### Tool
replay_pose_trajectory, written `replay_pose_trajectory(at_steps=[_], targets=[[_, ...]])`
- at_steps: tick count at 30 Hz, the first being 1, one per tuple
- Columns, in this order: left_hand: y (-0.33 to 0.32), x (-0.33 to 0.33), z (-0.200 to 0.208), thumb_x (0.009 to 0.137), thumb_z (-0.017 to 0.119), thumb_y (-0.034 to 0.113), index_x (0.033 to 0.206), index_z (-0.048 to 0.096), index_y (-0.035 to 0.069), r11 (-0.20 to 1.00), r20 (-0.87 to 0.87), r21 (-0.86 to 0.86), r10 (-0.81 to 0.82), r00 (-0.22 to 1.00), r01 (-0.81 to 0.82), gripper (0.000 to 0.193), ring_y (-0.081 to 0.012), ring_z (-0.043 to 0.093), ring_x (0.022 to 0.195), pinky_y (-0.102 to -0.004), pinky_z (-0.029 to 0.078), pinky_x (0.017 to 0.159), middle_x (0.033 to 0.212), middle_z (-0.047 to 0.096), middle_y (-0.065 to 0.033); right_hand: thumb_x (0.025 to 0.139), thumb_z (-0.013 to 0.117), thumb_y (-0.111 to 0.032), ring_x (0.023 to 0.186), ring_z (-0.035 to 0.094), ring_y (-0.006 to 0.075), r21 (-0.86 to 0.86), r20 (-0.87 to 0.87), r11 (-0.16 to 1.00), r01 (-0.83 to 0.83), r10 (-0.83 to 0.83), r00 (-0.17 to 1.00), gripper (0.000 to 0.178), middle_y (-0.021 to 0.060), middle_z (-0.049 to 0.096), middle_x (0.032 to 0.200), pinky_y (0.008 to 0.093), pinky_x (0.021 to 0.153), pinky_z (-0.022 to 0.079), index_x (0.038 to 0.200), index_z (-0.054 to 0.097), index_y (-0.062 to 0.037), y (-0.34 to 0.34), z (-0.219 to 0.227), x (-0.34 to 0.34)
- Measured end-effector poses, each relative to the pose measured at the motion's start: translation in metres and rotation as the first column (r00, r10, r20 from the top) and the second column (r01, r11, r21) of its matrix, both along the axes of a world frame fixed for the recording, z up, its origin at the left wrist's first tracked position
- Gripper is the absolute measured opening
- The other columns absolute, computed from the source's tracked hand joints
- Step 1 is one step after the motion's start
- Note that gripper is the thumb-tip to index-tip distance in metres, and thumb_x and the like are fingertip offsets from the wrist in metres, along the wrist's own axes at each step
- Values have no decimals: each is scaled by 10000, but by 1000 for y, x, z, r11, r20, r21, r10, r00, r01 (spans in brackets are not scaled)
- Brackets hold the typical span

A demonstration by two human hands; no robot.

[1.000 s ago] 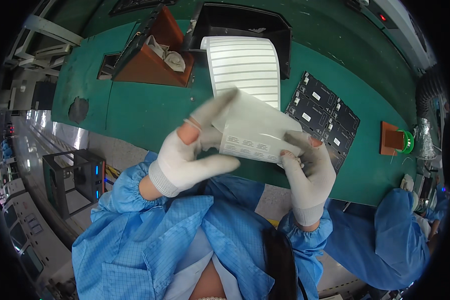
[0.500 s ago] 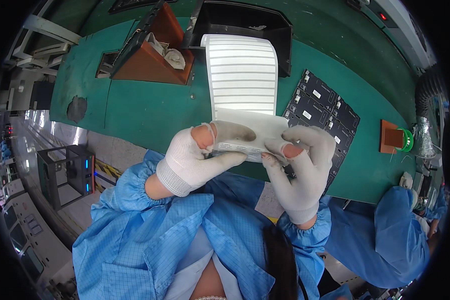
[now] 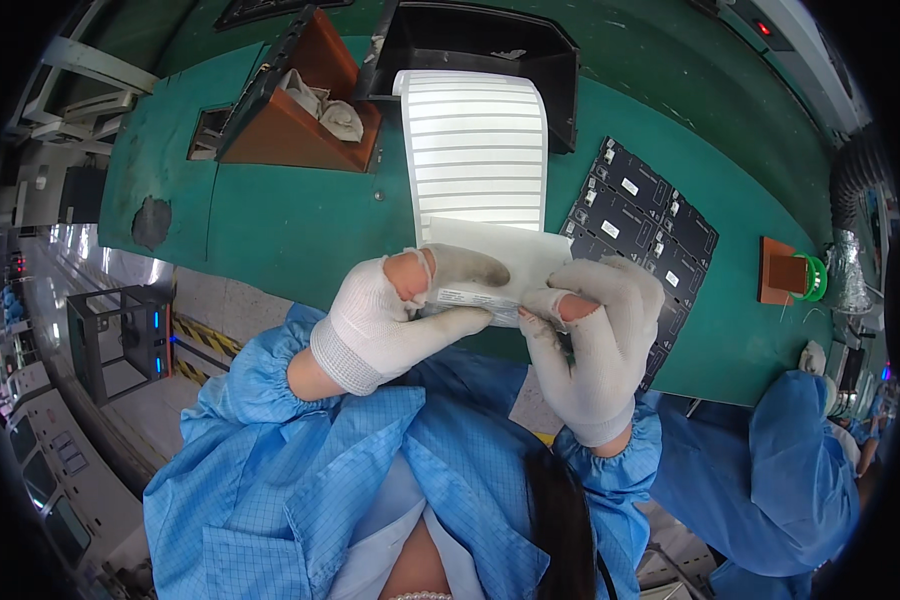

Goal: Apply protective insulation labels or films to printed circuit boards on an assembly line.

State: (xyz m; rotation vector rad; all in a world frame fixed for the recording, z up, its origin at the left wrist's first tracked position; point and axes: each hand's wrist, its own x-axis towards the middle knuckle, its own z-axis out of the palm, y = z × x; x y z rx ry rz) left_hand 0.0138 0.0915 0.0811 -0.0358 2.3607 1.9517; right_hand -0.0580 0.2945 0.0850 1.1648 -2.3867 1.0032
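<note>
A long strip of white labels (image 3: 475, 150) runs from the black bin down toward me, its near end folded over into a pale flap (image 3: 505, 240). My left hand (image 3: 370, 325), in a white glove with a bare patch at the thumb side and a grey-stained finger, is closed on the left part of this end. Printed labels (image 3: 480, 299) show along its lower edge. My right hand (image 3: 600, 345), gloved too with some fingertips bare, pinches the right side of the same end. Its fingers hide whatever lies directly between them.
Several black flat panels (image 3: 635, 215) with small white labels lie right of the strip. A black bin (image 3: 480, 40) stands behind it, a brown angled holder (image 3: 310, 130) with cloth at left. A green spool (image 3: 816, 280) sits far right, near a co-worker's blue sleeve (image 3: 800, 460).
My right hand has shifted slightly left and its fingers have drawn closer together over the strip's end. The left hand keeps its hold, almost unmoved.
</note>
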Motion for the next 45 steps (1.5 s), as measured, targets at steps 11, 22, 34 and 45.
replay_pose_trajectory(at_steps=[11, 22, 34, 45], targets=[[-10, 8, 8, 800, 765, -28, 1148, 664, -44, 987, 113, 92, 121, 986, -131, 363, -144, 674, 936, -275, 540, 839, 1047, 714, -95, 896, 579, -48, 884, 543, 120, -185, 612, 893, 411, -222, 759, 85, 76, 566, 1031, 259, 821, 454, 901, 602, 34, 110, -12, -62], [-6, 5, 7, 776, 743, -50, 1147, 670, -32, 962, 170, 6, 266, 949, -271, 379, -131, 661, 933, -261, 522, 838, 1023, 712, -81, 883, 676, -175, 1011, 540, 170, 21, 553, 959, 282, -246, 796, 211, 100, 582, 1130, 298, 895, 432, 950, 680, 26, 168, -58, -131], [-8, 4, 3, 782, 754, -32, 1148, 670, -29, 969, 163, -6, 244, 956, -246, 375, -135, 667, 936, -263, 527, 839, 1028, 715, -87, 880, 684, -171, 966, 530, 158, 45, 581, 981, 188, -179, 794, 208, 79, 552, 1067, 285, 886, 437, 953, 692, 23, 165, -60, -139], [-9, 5, 3, 785, 753, -27, 1145, 672, -30, 967, 217, -5, 250, 944, -255, 369, -138, 672, 927, -261, 532, 830, 1026, 716, -93, 870, 692, -158, 970, 534, 167, 69, 536, 975, 213, -216, 816, 204, 85, 554, 1058, 291, 898, 441, 951, 692, 29, 164, -64, -140]])
